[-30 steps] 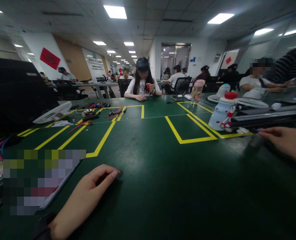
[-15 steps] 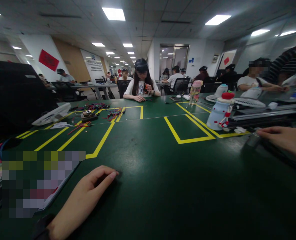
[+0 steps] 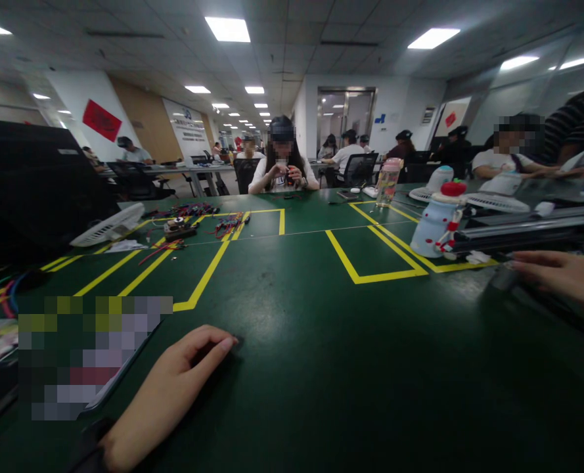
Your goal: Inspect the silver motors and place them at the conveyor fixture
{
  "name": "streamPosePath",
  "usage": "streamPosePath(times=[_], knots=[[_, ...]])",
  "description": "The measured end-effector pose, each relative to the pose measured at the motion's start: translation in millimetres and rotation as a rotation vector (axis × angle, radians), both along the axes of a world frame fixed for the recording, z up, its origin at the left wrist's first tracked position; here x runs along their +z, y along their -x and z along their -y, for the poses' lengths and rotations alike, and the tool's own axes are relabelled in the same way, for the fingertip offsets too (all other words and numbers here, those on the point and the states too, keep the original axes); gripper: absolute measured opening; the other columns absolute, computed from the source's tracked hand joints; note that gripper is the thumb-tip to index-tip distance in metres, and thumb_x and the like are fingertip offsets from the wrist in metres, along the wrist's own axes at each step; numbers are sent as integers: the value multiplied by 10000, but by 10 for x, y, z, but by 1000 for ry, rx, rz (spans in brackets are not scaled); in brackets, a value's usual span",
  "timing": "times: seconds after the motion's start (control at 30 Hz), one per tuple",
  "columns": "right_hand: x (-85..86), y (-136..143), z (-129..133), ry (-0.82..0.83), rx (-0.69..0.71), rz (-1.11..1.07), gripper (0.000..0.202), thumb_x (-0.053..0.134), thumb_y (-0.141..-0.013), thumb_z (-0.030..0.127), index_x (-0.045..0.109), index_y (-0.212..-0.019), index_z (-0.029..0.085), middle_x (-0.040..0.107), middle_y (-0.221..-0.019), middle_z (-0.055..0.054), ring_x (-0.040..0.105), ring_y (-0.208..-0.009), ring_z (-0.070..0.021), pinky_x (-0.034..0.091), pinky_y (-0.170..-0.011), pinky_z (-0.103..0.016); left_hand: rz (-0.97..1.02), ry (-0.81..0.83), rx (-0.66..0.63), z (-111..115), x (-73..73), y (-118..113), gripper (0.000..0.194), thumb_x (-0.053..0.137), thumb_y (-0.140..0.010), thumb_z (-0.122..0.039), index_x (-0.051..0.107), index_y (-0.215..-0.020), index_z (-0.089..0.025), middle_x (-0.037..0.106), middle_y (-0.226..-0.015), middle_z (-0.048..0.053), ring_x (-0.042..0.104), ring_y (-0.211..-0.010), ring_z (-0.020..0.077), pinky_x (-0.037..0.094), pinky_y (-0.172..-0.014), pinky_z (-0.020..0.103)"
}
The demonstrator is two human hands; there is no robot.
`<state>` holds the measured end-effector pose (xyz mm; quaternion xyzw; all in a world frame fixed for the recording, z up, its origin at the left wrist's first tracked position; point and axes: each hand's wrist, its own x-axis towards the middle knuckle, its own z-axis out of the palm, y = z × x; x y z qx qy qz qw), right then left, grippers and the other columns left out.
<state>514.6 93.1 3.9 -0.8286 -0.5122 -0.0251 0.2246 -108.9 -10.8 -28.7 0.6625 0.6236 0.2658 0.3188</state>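
My left hand [image 3: 188,364] rests above the green table [image 3: 292,341], thumb and fingers pinched together. A tiny dark spot shows at the fingertips, too small to name. To the left of this hand lies a flat sheet-like thing, mostly blurred out, with a pale edge [image 3: 124,378]. At the far right my right hand [image 3: 562,276] has its fingers closed at the top of a small greyish, seemingly see-through object [image 3: 504,277] on the table. Its kind is unclear in the dim light. Beyond that hand stands a pale blue bottle [image 3: 432,226] with a red top.
Red and dark wires [image 3: 230,225] and a small motor-like part [image 3: 178,228] lie at the back left by a white fan [image 3: 107,225]. Yellow tape [image 3: 390,274] marks the table. A pink-lidded bottle [image 3: 389,180] and metal rails [image 3: 533,230] stand right. A person [image 3: 282,164] sits opposite.
The view has shifted slightly, so the scene sits a little further right. Both my hands keep their poses. The person opposite has lifted a hand from the table to the dark and orange thing they hold.
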Motion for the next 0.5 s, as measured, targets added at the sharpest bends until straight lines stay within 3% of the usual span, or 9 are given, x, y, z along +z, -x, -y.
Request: streamPosePath(times=[0.1, 0.2, 0.4, 0.5], knots=[[-49, 62, 16, 95, -40, -5, 598, 607, -739, 545, 634, -1158, 118, 637, -1078, -206, 591, -896, -248, 386, -707, -358, -10, -9, -5, -1, 14, -13, 283, 464, -905, -491, 636, -955, -273, 662, -1005, -2, 590, -984, 227, 420, -878, 332], [-133, 135, 36, 78, -66, 70, 614, 603, -742, 546, 615, -1161, 96, 610, -1080, -236, 565, -913, -268, 367, -706, -380, -12, -14, -8, -5, 23, -29, 287, 464, -904, -487, 642, -949, -266, 667, -999, 2, 591, -981, 229, 425, -875, 334], [-306, 280, 60, -68, -51, 75, 618, 614, -761, 479, 550, -1201, 50, 603, -1076, -216, 543, -861, -223, 397, -736, -350, -7, 2, -6, 13, 21, -30, 287, 458, -909, -501, 625, -976, -277, 660, -1003, -12, 598, -987, 217, 428, -881, 328], [-284, 548, 117, -205, 31, 87, 555, 586, -799, 451, 554, -1187, 55, 597, -1106, -208, 550, -932, -221, 405, -794, -343, -17, 9, -15, 14, 8, -9, 286, 448, -916, -501, 611, -998, -281, 655, -1011, -17, 598, -991, 211, 431, -889, 332]])
